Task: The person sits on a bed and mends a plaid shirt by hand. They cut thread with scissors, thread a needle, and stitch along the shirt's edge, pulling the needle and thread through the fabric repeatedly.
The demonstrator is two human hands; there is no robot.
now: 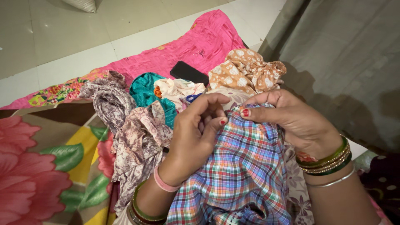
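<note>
A plaid cloth (241,171) in blue, red and green checks lies bunched in my lap. My left hand (193,133) grips its upper left edge, fingers curled over the fabric. My right hand (293,121) pinches the top edge beside it, thumb and forefinger closed on the cloth. Both wrists carry green and gold bangles. The two hands almost touch at the cloth's top.
A heap of clothes lies ahead: a grey-mauve printed cloth (125,129), a teal garment (146,89), a cream printed piece (179,89) and an orange shell-print cloth (246,71). A black phone (189,73) rests on a pink sheet (200,41). A floral blanket (37,166) is at left, a grey curtain (346,54) at right.
</note>
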